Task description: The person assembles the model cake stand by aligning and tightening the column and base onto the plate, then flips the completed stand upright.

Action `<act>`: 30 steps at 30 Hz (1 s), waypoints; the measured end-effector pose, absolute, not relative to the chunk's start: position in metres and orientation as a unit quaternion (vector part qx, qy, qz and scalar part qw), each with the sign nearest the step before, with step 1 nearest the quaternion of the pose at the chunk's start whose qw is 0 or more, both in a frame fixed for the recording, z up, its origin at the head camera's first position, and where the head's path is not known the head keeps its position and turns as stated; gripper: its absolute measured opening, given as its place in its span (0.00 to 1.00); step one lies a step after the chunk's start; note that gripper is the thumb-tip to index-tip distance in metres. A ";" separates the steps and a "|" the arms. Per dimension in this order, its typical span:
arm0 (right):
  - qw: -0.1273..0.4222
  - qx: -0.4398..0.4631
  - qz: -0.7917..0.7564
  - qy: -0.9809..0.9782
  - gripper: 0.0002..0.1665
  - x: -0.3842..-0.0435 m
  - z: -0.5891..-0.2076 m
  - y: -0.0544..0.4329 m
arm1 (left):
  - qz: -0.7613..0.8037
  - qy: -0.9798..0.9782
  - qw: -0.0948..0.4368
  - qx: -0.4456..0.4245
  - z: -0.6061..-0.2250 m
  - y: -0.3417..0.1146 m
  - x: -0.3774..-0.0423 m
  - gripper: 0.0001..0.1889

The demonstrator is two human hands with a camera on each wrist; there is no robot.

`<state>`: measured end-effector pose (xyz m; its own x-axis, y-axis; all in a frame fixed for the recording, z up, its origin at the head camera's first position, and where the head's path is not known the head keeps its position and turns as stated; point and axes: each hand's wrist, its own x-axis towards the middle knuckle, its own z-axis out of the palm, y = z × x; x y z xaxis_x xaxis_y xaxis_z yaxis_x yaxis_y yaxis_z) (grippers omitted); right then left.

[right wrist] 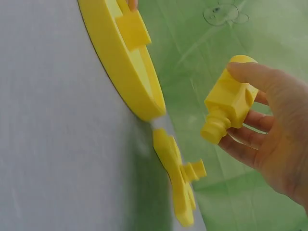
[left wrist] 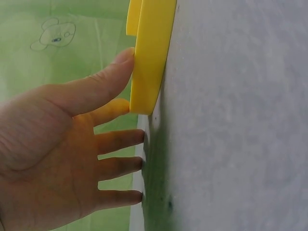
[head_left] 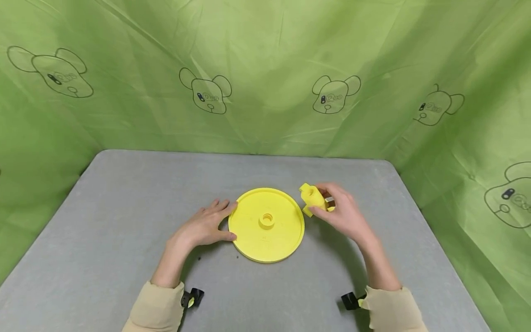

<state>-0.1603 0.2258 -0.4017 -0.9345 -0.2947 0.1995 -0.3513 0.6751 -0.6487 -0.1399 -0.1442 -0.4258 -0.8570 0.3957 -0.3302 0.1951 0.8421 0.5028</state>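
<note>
A round yellow disc [head_left: 257, 244] with a raised rim lies on the table, a short threaded socket [head_left: 266, 221] standing at its centre. My left hand [head_left: 203, 225] rests at the disc's left edge. Its thumb and index finger touch the rim, spread apart, and the other fingers are straight. To the right of the disc, my right hand [head_left: 342, 212] holds a yellow blocky piece with a threaded end [right wrist: 233, 96] between thumb and fingers. Below it, a flat lobed yellow part [right wrist: 175, 178] with a threaded stub lies on the table; the held piece and hand partly hide it in the head view.
The grey table [head_left: 265, 295] runs back to a green curtain [head_left: 269, 55] printed with cartoon heads, which also hangs along both sides. A few small dark specks lie on the table near the left wrist. Both sleeves carry black wrist devices [head_left: 350, 301].
</note>
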 end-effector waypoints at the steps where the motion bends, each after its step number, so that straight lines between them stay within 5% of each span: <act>1: 0.040 0.176 0.369 -0.912 0.30 -0.160 -0.402 0.221 | 0.233 0.935 0.215 0.158 -0.426 -0.144 -0.140 0.47; 30: 0.009 0.159 0.544 -0.824 0.28 -0.151 -0.423 0.150 | 0.244 0.931 0.220 0.155 -0.426 -0.145 -0.141 0.48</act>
<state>-0.1507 0.1503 -0.4231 -0.9492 -0.2523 0.1880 -0.2718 0.3568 -0.8937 -0.1414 -0.1449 -0.4258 -0.8548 0.3967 -0.3346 0.1813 0.8324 0.5237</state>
